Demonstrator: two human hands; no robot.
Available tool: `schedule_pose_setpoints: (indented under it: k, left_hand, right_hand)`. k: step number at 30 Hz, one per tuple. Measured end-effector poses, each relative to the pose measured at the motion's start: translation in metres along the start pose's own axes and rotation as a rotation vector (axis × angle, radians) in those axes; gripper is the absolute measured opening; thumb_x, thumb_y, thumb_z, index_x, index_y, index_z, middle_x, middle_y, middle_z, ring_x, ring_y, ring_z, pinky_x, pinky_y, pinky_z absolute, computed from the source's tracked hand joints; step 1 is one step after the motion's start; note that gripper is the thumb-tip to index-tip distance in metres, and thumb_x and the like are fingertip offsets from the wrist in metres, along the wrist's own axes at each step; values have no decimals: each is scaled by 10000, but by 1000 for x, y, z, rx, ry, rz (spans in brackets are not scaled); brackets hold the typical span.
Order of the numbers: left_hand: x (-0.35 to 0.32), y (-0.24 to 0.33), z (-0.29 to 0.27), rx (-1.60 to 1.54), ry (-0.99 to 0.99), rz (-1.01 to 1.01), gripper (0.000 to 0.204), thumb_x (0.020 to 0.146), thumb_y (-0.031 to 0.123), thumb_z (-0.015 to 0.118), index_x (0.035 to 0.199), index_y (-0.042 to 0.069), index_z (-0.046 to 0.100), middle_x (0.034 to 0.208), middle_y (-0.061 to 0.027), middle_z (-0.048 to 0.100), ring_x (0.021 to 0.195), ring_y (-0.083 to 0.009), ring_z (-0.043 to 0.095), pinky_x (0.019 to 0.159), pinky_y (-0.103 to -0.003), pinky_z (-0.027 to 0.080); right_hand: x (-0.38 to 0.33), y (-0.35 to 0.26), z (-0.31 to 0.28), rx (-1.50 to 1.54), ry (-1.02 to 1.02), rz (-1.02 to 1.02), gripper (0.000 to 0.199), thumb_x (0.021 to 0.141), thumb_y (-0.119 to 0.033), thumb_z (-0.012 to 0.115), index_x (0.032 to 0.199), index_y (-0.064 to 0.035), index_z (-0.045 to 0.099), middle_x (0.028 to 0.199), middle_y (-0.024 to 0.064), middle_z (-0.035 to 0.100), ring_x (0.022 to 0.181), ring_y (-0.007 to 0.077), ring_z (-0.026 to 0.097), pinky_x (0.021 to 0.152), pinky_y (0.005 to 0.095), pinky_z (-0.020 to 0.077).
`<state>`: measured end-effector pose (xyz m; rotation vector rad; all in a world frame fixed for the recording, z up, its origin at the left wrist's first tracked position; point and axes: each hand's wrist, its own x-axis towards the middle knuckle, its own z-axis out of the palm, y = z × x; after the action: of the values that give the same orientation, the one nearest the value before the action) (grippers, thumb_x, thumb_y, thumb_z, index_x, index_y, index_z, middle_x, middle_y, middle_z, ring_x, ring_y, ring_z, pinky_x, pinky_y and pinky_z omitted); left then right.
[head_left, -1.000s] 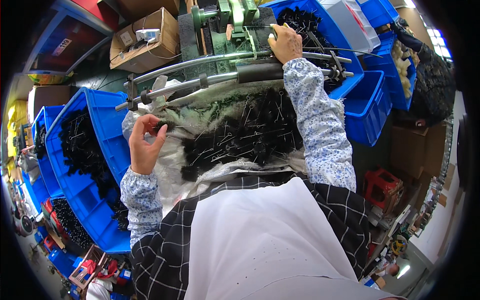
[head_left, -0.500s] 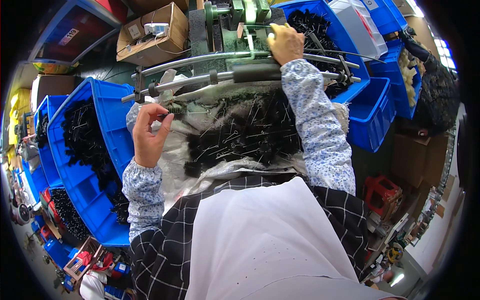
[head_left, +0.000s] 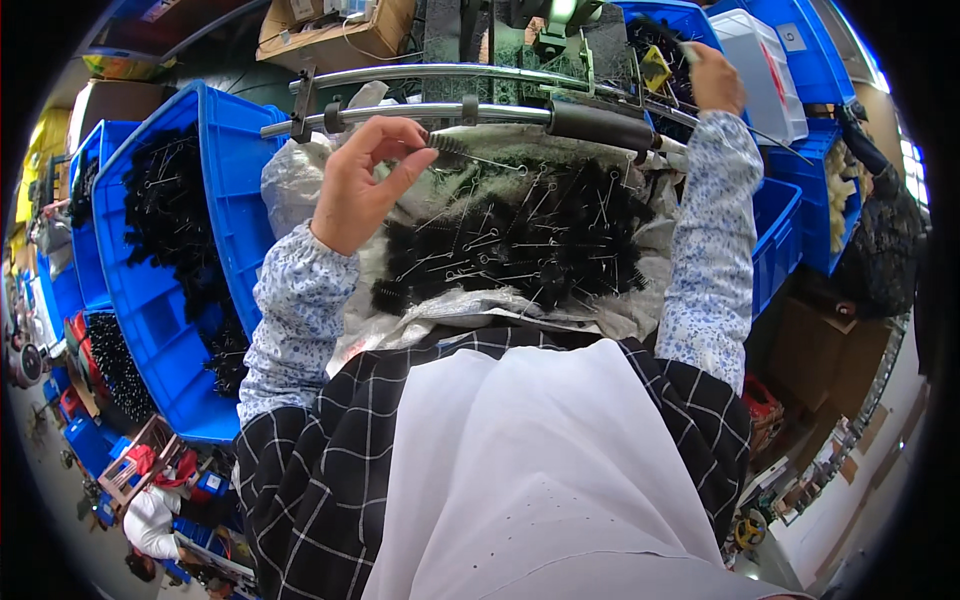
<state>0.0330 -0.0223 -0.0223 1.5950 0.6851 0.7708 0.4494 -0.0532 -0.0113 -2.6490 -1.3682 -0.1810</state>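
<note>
The right hand is swinging off the machine toward the blue bin, its fingers curling around what I cannot tell, while the left hand is pinching a wire brush above the brush pile.

A crumpled, whitish plastic sheet is spread out. On it lie many black-bristled brushes with looped wire stems, heaped loosely.

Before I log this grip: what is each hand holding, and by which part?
The left hand pinches a black brush by its bristled end, wire end free. Whether the right hand holds anything cannot be told.
</note>
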Motion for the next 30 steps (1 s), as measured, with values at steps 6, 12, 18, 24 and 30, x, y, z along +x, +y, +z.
schedule_pose_setpoints:
  k: [6, 12, 18, 24, 30]
  left_hand:
    - [21, -8, 55, -27, 77, 97, 194, 771, 14, 666, 927, 6, 552, 914, -55, 588, 824, -116, 596, 732, -237, 478]
    - [5, -6, 46, -24, 82, -43, 325, 799, 62, 641, 1074, 12, 476, 956, -83, 586, 822, -143, 599, 723, -258, 474]
    - [-59, -70, -14, 756, -471, -355, 372, 778, 206, 640, 1081, 33, 510, 991, -180, 598, 903, -331, 576, 800, -389, 444]
    - [-73, -74, -7, 727, -439, -283, 353, 785, 201, 629, 1073, 33, 514, 944, -172, 613, 936, -329, 562, 880, -387, 383]
    - [-64, -62, -13, 497, -330, -268, 301, 827, 125, 588, 1082, 16, 471, 915, -162, 607, 886, -303, 587, 779, -366, 447]
  right_hand:
    - [-101, -78, -21, 546, -241, -510, 322, 826, -253, 569, 1113, -107, 581, 951, 100, 624, 782, 247, 616, 736, 357, 489]
    - [-135, -121, -12, 655, -143, -593, 203, 827, -173, 575, 985, -49, 604, 830, 140, 638, 727, 258, 627, 629, 374, 501]
    - [-44, -64, 43, -67, 249, -353, 140, 830, -151, 524, 916, -126, 632, 772, 47, 604, 752, 209, 596, 674, 340, 492]
    - [-35, -64, 53, -129, 169, -354, 216, 807, -140, 540, 998, -154, 639, 814, 40, 606, 796, 222, 581, 724, 350, 480]
    - [-32, -58, 59, -28, 155, -383, 241, 817, -172, 551, 1044, -167, 632, 857, 38, 601, 810, 228, 572, 756, 352, 463]
